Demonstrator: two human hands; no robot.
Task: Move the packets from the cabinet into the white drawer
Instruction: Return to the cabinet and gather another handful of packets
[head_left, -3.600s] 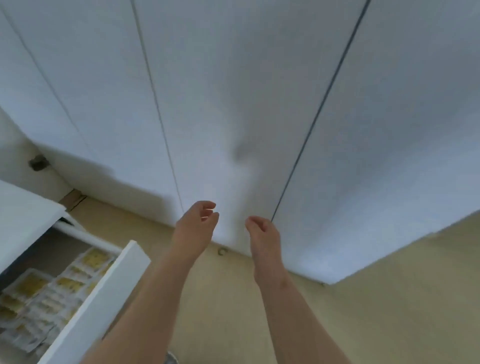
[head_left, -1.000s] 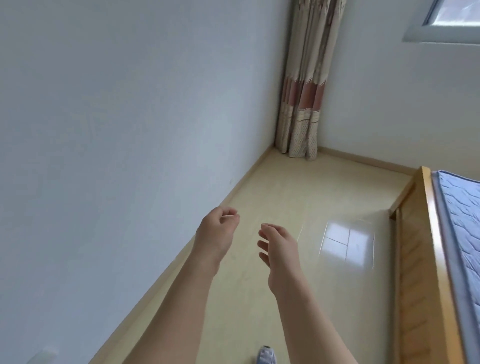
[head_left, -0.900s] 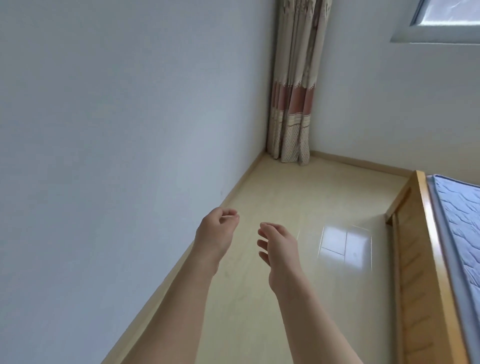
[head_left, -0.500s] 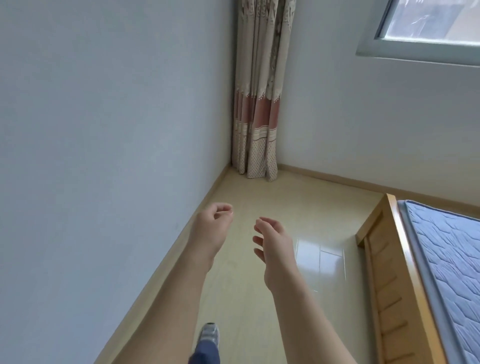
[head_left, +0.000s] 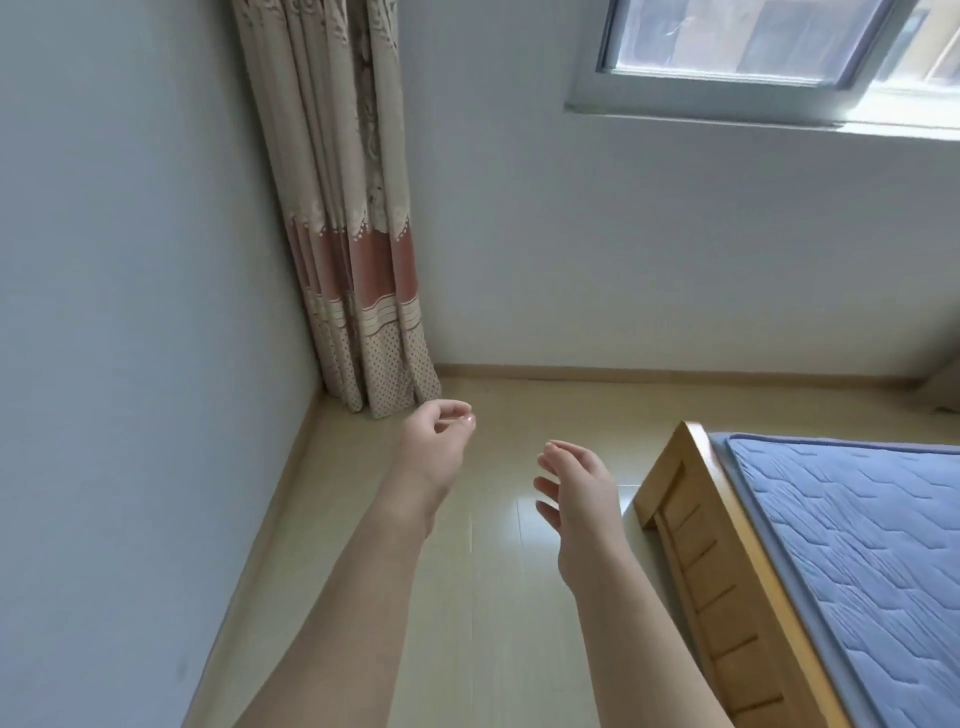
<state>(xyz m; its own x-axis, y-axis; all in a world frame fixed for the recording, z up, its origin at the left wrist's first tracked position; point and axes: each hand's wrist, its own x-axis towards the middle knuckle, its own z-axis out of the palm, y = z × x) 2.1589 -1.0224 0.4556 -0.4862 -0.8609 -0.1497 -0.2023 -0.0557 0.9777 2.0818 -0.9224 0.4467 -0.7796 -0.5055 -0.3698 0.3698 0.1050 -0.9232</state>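
No packet, cabinet or white drawer is in view at this moment. My left hand (head_left: 434, 441) is held out in front of me over the floor, its fingers loosely curled and holding nothing. My right hand (head_left: 579, 488) hangs beside it to the right, fingers relaxed and slightly spread, also holding nothing. Both forearms reach in from the bottom edge.
A plain white wall (head_left: 130, 312) runs along the left. A patterned curtain (head_left: 353, 260) hangs in the far corner. A wooden bed frame (head_left: 701, 545) with a blue mattress (head_left: 857, 545) fills the right side. A window (head_left: 753, 47) sits top right. Glossy beige floor (head_left: 493, 597) lies between.
My view has swung right, away from the closed cabinet doors and the open drawer of packets, toward the curtain corner, window and bed. Both hands stay out in front, holding nothing.
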